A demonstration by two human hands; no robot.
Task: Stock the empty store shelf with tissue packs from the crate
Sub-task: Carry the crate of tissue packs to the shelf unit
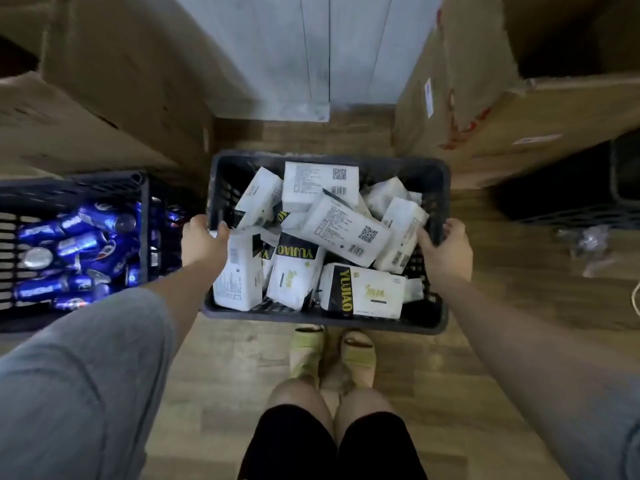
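A dark grey plastic crate (325, 322) sits in front of my feet, heaped with several white tissue packs (341, 228) that carry black bands and yellow lettering. My left hand (202, 242) grips the crate's left rim, thumb inside against a pack. Over on the opposite wall, my right hand (446, 249) is closed on the rim. No store shelf is in view.
A second black crate (74, 188) full of blue drink cans stands on the floor at the left. Cardboard boxes (519, 109) rise on both sides, with a narrow wooden floor aisle between. A crumpled clear wrapper (588, 244) lies at the right.
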